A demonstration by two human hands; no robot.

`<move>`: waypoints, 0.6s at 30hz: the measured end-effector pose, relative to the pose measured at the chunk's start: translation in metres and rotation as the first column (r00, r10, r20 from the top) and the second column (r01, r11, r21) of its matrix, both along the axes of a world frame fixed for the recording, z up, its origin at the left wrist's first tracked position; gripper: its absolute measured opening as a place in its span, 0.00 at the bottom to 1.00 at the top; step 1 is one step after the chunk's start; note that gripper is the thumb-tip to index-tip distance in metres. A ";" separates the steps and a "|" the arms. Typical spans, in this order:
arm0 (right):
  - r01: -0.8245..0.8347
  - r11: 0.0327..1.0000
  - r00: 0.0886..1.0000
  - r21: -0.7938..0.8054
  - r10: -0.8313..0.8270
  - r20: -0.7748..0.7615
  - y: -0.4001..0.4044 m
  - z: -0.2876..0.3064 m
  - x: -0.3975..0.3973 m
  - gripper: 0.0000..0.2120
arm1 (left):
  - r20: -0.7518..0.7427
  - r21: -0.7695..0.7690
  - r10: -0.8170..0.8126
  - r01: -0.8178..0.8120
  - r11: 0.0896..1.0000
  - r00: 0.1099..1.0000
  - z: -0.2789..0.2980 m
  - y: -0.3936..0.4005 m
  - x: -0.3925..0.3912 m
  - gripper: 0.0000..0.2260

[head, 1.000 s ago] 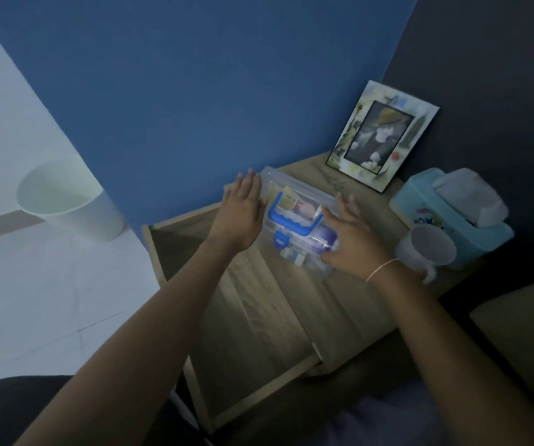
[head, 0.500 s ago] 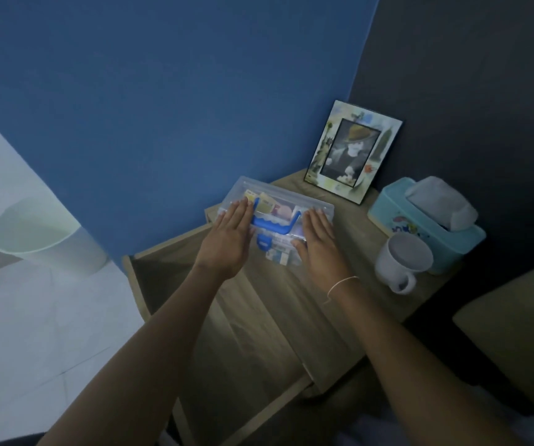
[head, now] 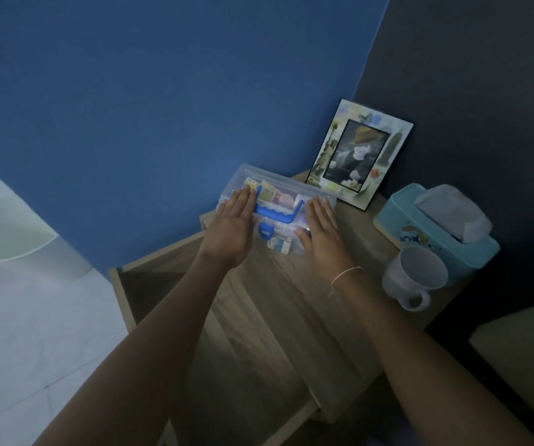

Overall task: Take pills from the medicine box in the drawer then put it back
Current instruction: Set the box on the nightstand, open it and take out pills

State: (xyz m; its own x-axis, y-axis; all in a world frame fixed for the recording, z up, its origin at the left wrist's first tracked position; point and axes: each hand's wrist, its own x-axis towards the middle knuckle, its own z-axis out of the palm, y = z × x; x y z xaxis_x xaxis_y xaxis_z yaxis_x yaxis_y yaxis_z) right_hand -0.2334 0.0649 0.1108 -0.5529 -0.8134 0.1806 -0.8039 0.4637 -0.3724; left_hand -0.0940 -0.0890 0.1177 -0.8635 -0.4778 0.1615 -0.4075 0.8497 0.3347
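Here, a big blue wall [head: 162, 107] meets a dark wall [head: 484, 75] in the corner. Below them stands a wooden bedside table [head: 333, 304], and its drawer [head: 169, 294] is pulled out to the left; the inside is too dark to see well. A pale bin [head: 11, 233] sits on the white floor [head: 34, 333], and it is cut off at the left edge.

On the table top, at the back by the blue wall, sits the clear medicine box [head: 278, 214] with its lid shut. It has a blue handle [head: 277, 214] and a blue clasp [head: 265, 232] in front. Through the plastic you can see small packs in yellow, pink and white, but the words on them are too blurry to read.

The left hand [head: 232, 231] lies flat with fingers out straight on the left part of the lid. The right hand [head: 320, 231] lies flat the same way on the right part. Neither hand is gripping anything. A thin string band [head: 346, 274] goes round the right wrist.

A picture frame [head: 359, 152] leans up just behind the box. A light blue tissue box [head: 433, 233] stands to the right with a tissue [head: 455, 214] poking out; it has a cartoon print, but the letters cannot be read. A white mug [head: 415, 275] stands just in front of it, and it looks empty.
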 end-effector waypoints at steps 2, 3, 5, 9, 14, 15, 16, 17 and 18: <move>0.029 0.991 0.998 -0.127 -0.023 0.053 0.004 -0.001 0.006 0.34 | -0.022 0.019 -0.006 0.006 1.000 1.000 0.001 0.001 0.001 0.24; 0.082 0.974 0.993 -0.209 -0.061 0.104 0.008 -0.004 0.010 0.38 | -0.064 0.033 0.007 -0.005 0.999 0.998 0.000 0.004 0.002 0.24; 0.248 0.914 0.947 -0.321 -0.159 0.278 0.017 -0.015 0.023 0.43 | -0.190 0.080 0.089 -0.075 0.994 0.978 -0.002 0.015 0.007 0.25; 0.414 0.881 0.789 -0.229 -0.222 0.573 0.023 -0.041 0.046 0.44 | -0.311 0.318 0.306 -0.205 0.926 0.900 -0.016 0.047 0.012 0.25; 0.415 0.881 0.819 -0.227 -0.253 0.514 0.027 -0.059 0.055 0.29 | -0.347 0.557 0.576 -0.331 0.761 0.740 -0.025 0.068 0.004 0.18; 0.419 0.881 0.831 -0.220 -0.273 0.485 0.026 -0.061 0.055 0.27 | -0.324 0.627 0.625 -0.334 0.704 0.710 -0.024 0.069 0.001 0.17; 0.422 0.881 0.841 -0.214 -0.292 0.455 0.025 -0.062 0.055 0.26 | -0.287 0.700 0.662 -0.320 0.638 0.693 -0.022 0.068 -0.002 0.16; 0.424 0.881 0.849 -0.208 -0.308 0.429 0.023 -0.063 0.054 0.25 | -0.246 0.767 0.684 -0.293 0.571 0.687 -0.021 0.068 -0.004 0.16; 0.427 0.882 0.853 -0.200 -0.319 0.413 0.022 -0.063 0.054 0.25 | -0.212 0.823 0.696 -0.259 0.506 0.686 -0.020 0.068 -0.007 0.16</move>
